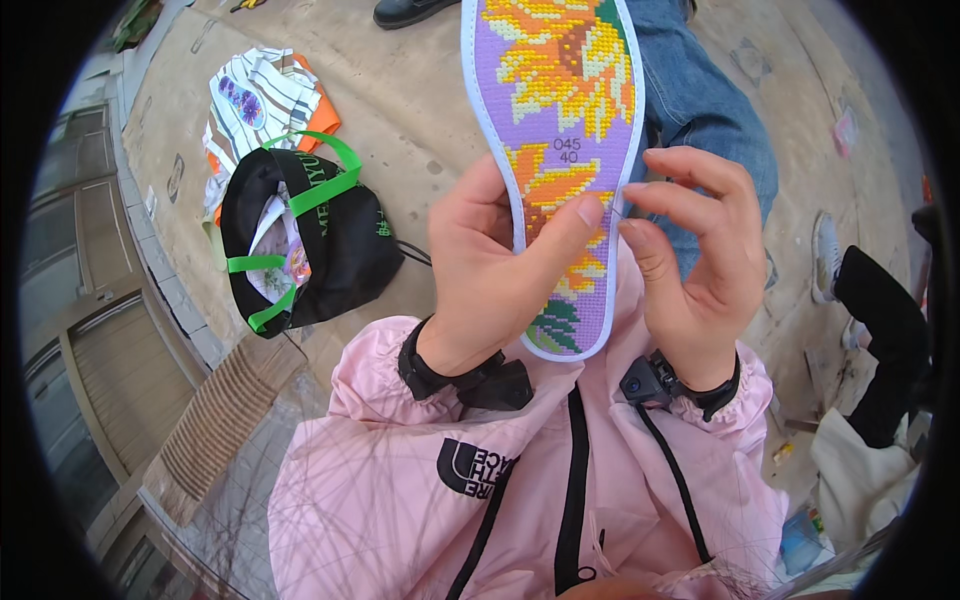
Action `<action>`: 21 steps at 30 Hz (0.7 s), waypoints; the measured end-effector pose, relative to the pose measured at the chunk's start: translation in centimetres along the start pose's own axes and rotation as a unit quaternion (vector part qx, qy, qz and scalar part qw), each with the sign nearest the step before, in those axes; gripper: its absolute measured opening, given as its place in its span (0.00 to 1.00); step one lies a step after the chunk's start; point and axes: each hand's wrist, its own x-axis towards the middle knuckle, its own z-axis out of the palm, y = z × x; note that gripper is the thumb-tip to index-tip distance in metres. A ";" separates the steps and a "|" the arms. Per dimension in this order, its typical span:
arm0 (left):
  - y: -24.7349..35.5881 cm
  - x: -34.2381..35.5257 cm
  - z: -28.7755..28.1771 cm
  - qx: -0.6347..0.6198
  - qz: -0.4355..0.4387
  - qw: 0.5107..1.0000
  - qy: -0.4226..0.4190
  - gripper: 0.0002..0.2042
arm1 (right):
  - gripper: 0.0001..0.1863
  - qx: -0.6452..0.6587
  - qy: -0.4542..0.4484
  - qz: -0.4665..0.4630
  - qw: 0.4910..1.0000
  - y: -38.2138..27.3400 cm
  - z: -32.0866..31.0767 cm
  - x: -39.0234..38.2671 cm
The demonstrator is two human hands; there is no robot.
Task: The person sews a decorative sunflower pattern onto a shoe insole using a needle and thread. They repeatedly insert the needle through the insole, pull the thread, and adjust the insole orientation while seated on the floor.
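A shoe insole (549,90) with a white edge, a lilac ground and yellow and orange stitched flowers stands lengthwise before me, its narrower end near my jacket. My left hand (505,240) grips it from the left, with the thumb flat across the stitched face and the fingers behind, mostly hidden. At its right edge my right hand (700,240) pinches a thin needle (617,213) between thumb and forefinger, the tip close to the lilac stitching and my left thumb. The other right fingers are bent. Any thread is too fine to make out.
To the left stands a black bag (345,245) with green handles and things inside. Behind it lies striped cloth (275,85) bearing another, purple-flowered insole (240,103). A person's jeans-clad leg (700,90) is just beyond my right hand. Another person's dark-clothed leg (880,340) is at right.
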 end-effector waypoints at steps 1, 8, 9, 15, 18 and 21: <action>-0.2 0.0 0.2 0.014 0.017 1.000 0.003 0.14 | 0.10 -0.022 0.001 -0.025 0.999 0.2 0.0 0.1; -2.6 1.6 -0.2 0.132 0.066 0.987 0.063 0.11 | 0.07 0.363 0.070 0.021 0.929 -0.3 -1.1 -0.6; -2.9 2.2 -1.4 0.160 0.090 0.979 0.087 0.11 | 0.06 0.449 0.071 0.059 0.889 -1.1 -1.9 -0.4; -3.6 4.4 -6.9 0.224 0.131 0.946 0.193 0.12 | 0.04 0.174 0.205 -0.057 0.962 -0.8 -11.2 -1.0; -2.9 3.8 -5.4 0.139 0.130 0.964 0.184 0.13 | 0.06 0.089 0.186 -0.054 0.977 -0.9 -9.5 -0.9; -1.1 1.8 -2.9 0.091 0.116 0.976 0.163 0.13 | 0.10 0.014 0.110 0.056 0.992 -2.0 -3.5 -0.8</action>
